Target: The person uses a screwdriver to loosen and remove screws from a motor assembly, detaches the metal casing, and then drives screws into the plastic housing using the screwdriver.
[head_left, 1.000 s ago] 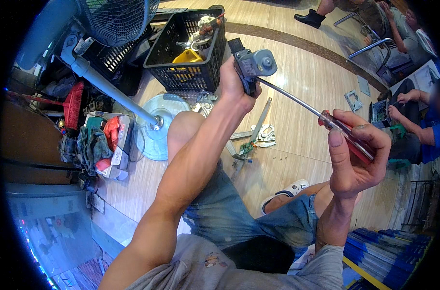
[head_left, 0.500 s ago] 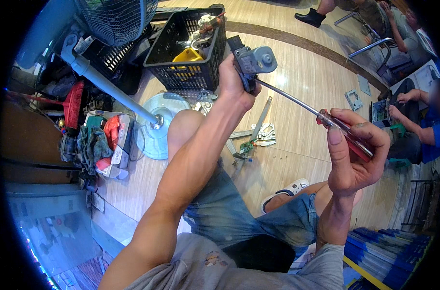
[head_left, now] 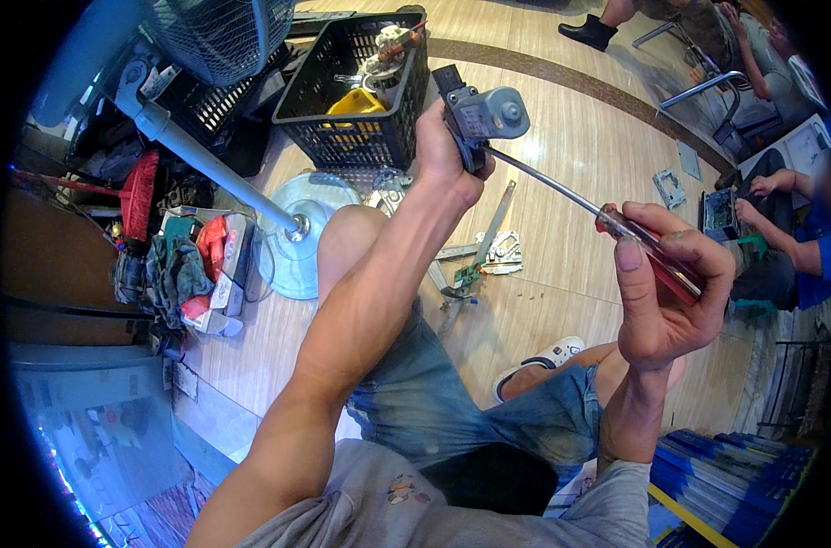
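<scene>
My left hand (head_left: 447, 155) is closed around a small grey electric motor (head_left: 489, 117) with a black housing, held up in front of the black crate. My right hand (head_left: 676, 288) grips the red, see-through handle of a screwdriver (head_left: 562, 194). Its long metal shaft slants up and left, and the end meets the underside of the motor near my left fingers. The exact contact of the tip is hidden. Below my hands, on the floor, lie metal strips and a window-regulator-like mechanism (head_left: 475, 265) with white and green parts.
The black crate (head_left: 342, 146) holds a yellow piece and other parts. A standing fan's round base (head_left: 297, 265) is at left, beside a box of cloths (head_left: 219, 292). At far right a person (head_left: 790, 228) handles a small device. Stacked blue items (head_left: 726, 475) lie lower right.
The motor in my left hand has turned and shifted slightly right. My right hand and the screwdriver handle have moved only a little to the left.
</scene>
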Motion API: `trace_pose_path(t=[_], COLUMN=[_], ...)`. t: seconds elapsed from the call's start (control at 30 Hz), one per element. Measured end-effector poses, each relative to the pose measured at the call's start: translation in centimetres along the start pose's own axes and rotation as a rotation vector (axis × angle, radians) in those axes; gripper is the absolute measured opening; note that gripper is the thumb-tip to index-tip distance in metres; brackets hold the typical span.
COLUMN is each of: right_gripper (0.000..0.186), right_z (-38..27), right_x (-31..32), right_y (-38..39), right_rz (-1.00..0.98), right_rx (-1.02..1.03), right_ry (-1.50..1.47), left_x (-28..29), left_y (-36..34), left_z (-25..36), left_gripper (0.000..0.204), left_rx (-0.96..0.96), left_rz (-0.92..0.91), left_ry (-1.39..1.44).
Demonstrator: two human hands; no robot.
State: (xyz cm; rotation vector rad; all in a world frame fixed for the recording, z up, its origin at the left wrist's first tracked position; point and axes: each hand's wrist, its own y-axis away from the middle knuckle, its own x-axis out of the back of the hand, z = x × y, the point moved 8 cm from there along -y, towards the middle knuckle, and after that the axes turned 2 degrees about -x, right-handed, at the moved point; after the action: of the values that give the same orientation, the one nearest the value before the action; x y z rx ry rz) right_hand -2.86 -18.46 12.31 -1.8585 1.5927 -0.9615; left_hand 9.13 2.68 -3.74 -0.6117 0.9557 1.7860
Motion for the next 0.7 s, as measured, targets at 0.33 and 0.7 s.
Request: trace_pose_path(t=[0.33, 0.7], right_gripper=[0.031, 0.038], right_z=[0.2, 0.0], right_x=[-0.2, 1.2], right_y=[-0.1, -0.3], right_rz=[-0.03, 0.008], right_rx=[0.025, -0.023], right_ry=[0.012, 0.219], left_x=[0.0, -0.2], left_y=[-0.3, 0.5], left_z=[0.0, 1.2], left_gripper=[0.023, 0.026], left_rx=[-0.019, -0.192], left_rz=[-0.023, 0.052], left_ry=[-0.007, -0.064])
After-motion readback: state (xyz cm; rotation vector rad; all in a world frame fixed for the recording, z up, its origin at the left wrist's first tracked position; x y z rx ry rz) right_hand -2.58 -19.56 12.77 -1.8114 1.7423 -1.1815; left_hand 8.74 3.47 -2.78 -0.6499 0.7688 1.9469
